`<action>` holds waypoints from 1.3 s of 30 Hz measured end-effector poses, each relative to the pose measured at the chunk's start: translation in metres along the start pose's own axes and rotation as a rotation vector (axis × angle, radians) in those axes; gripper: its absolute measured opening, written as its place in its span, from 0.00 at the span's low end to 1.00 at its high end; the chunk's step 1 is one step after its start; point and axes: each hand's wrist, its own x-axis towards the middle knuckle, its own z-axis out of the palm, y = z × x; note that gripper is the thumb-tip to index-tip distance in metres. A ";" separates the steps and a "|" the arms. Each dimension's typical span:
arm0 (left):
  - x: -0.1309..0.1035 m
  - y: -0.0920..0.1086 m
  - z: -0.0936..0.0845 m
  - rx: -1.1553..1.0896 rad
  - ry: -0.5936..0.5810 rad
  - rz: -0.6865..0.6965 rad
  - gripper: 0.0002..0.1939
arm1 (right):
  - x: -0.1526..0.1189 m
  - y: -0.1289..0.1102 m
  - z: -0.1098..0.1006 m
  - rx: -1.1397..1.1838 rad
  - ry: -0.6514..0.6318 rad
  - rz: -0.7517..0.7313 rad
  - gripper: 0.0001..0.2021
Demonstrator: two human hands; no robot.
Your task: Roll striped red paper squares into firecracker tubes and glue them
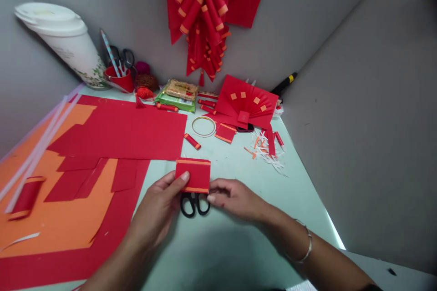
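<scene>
My left hand [159,204] grips a red paper rectangle [198,176] with orange strips along its top and bottom edges, thumb on the front and fingers behind. At the rectangle's lower right corner, my right hand [235,198] has its thumb and bent fingers closed on the edge. Black-handled scissors [194,204] lie just under the paper, their blades hidden by it. Beyond the paper are a small red roll with orange ends [192,141], a similar red paper rectangle [226,132] and a ring of tape [204,126].
Red sheets [136,132] and an orange sheet [68,223] cover the left side, with a larger red roll [27,198]. Paper scraps [268,150] and a red folded fan piece [247,100] lie right. A white cup [64,45] and a red pen holder [120,80] stand behind.
</scene>
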 end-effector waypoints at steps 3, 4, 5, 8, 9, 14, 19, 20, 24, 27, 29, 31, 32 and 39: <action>-0.003 -0.004 0.002 -0.023 -0.010 0.007 0.15 | 0.005 0.001 0.019 0.211 -0.116 0.037 0.19; -0.004 -0.005 0.002 -0.030 -0.013 0.010 0.14 | 0.007 0.002 0.023 0.250 -0.111 0.041 0.21; -0.004 -0.006 0.002 -0.036 -0.017 0.009 0.14 | 0.009 0.003 0.026 0.280 -0.097 0.043 0.22; -0.006 -0.006 0.002 -0.041 -0.031 -0.005 0.14 | 0.013 0.007 0.032 0.317 -0.042 0.052 0.20; -0.006 -0.006 0.002 -0.031 -0.032 -0.008 0.15 | 0.014 0.008 0.033 0.315 -0.028 0.061 0.19; -0.002 -0.005 -0.006 0.057 0.015 0.048 0.19 | 0.012 0.003 0.019 0.242 0.082 0.132 0.16; 0.002 -0.006 -0.012 0.099 0.024 0.035 0.24 | 0.005 -0.004 -0.016 0.119 0.333 0.062 0.15; 0.002 -0.007 -0.012 0.119 0.017 0.015 0.24 | 0.004 -0.004 -0.022 0.094 0.367 0.046 0.15; 0.000 -0.008 -0.011 0.196 0.024 -0.044 0.21 | 0.003 0.000 -0.036 -0.047 0.461 -0.002 0.15; 0.000 -0.009 -0.011 0.211 0.030 -0.047 0.20 | 0.003 0.004 -0.039 -0.123 0.523 -0.021 0.14; 0.001 -0.009 -0.012 0.224 0.033 -0.042 0.20 | 0.002 0.006 -0.041 -0.189 0.582 -0.040 0.13; 0.001 -0.009 -0.013 0.244 0.031 -0.037 0.21 | 0.001 0.007 -0.043 -0.281 0.661 -0.074 0.10; 0.002 -0.009 -0.013 0.255 0.022 -0.031 0.22 | 0.001 0.008 -0.045 -0.385 0.709 -0.112 0.09; 0.000 -0.009 -0.014 0.282 -0.037 -0.011 0.25 | 0.007 0.019 -0.050 -0.974 0.792 -0.316 0.11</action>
